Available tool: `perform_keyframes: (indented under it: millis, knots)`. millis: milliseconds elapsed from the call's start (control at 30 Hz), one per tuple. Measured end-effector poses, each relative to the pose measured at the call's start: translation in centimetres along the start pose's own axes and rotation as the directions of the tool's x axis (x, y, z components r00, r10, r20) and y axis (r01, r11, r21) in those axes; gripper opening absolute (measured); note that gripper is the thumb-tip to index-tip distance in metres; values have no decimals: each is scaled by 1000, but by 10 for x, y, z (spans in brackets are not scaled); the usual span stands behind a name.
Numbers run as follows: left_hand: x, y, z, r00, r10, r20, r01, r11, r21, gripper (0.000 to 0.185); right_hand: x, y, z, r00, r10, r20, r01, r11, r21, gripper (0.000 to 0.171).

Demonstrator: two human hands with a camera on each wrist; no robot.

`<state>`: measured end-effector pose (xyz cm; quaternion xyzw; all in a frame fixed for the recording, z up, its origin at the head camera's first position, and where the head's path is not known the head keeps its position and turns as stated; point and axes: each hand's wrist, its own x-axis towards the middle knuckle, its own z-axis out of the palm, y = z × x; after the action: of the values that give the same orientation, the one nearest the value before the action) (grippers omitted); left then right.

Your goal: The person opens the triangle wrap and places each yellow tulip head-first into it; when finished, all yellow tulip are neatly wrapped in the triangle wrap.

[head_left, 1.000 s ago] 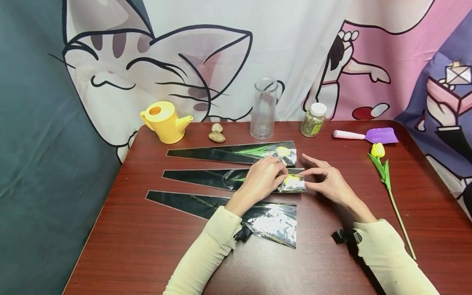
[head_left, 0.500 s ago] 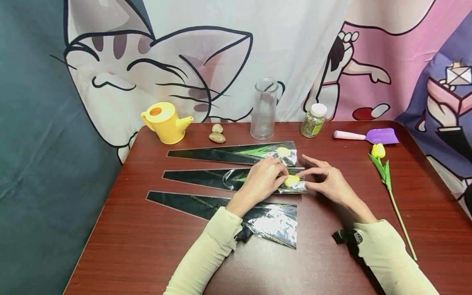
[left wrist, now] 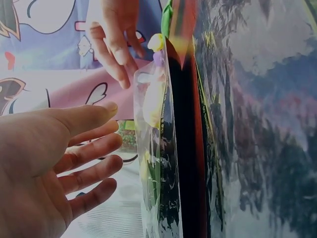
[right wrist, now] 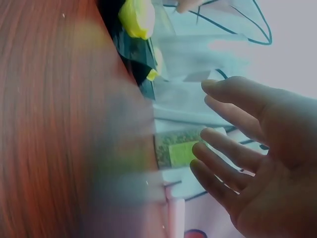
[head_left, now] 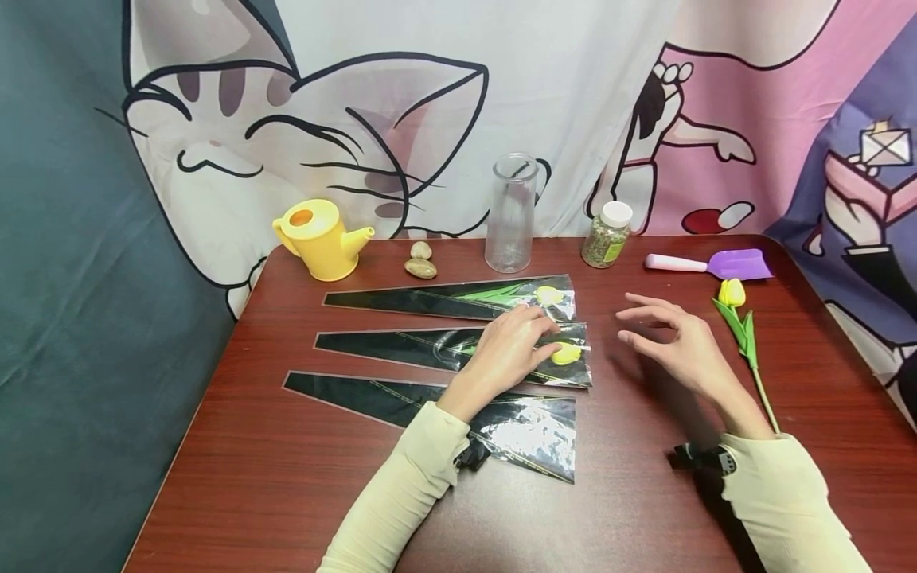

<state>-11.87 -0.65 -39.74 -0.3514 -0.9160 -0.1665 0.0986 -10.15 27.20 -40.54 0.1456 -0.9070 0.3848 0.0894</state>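
Moved: my right hand (head_left: 680, 346) has lifted off the middle sleeve (head_left: 458, 350), fingers loose, holding nothing.
Left hand (head_left: 510, 354): rests flat on it.
Progress: two tulips sleeved; loose tulip (head_left: 745, 334) and empty sleeve (head_left: 501, 422) remain.

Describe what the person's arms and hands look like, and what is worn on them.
Both arms wear long cream-coloured sleeves, the left sleeve and the right sleeve, reaching the wrists. A black strap-mounted device sits at each wrist: the left one and the right one. The left hand and right hand are bare, with no rings or gloves visible.
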Motion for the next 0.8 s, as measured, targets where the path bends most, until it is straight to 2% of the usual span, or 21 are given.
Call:
perform_keyframes:
  millis: [233,367,500,633,733,800]
  knots:
    - [2,4,1,1000,8,1,-8,1000,-1,22,-12,6,-13,1000,3,-17,-4,1000,-13,29]
    - [2,4,-3,1000,6,-28,-6,1000,-11,20,-19,5,-23,995,74,-73,-77,996,-41,24]
    - [0,4,-10,997,4,-79,-7,999,-35,18,-26,7,-37,968,172,-185,-189,979,-79,20]
    - [-6,4,-16,994,9,-111,-17,997,-74,17,-33,14,-51,934,218,-281,-257,960,-108,21]
    - [-12,6,-20,995,16,-99,-24,996,-86,15,-42,20,-62,908,247,-339,-304,945,-126,22]
    - [-17,7,-22,997,27,-68,-33,995,-92,14,-51,25,-69,894,266,-359,-332,934,-133,23]
